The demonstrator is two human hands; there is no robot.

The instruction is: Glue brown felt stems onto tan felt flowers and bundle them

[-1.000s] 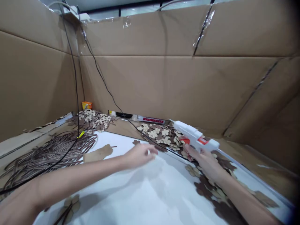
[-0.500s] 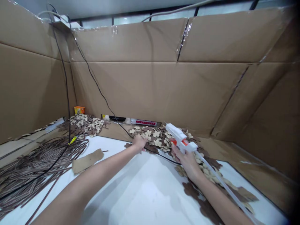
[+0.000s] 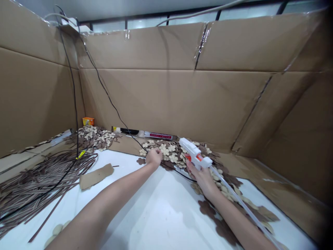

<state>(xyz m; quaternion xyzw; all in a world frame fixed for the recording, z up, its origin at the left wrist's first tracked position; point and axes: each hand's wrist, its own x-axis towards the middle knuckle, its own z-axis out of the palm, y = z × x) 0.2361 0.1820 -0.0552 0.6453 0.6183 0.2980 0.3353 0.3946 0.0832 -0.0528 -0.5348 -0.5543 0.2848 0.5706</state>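
Note:
My right hand is wrapped round the grip of a white and orange glue gun. A long clear glue stick runs out of its back end, and its nozzle points up and left over the pile. Against the near edge of the pile of beige and brown flower cut-outs, my left hand has its fingers curled together. Whatever lies between those fingers is hidden. Beside the left hand, a black cord crosses the pile and loops toward the glue gun.
Brown strips lie heaped at left, near a torn cardboard piece. More flower cut-outs and a small orange box are in the back left corner. A tube with a red label lies along the cardboard wall.
The glue gun and my right hand have shifted slightly left in view. My left hand has turned and its fingers have curled in at the pile's edge.

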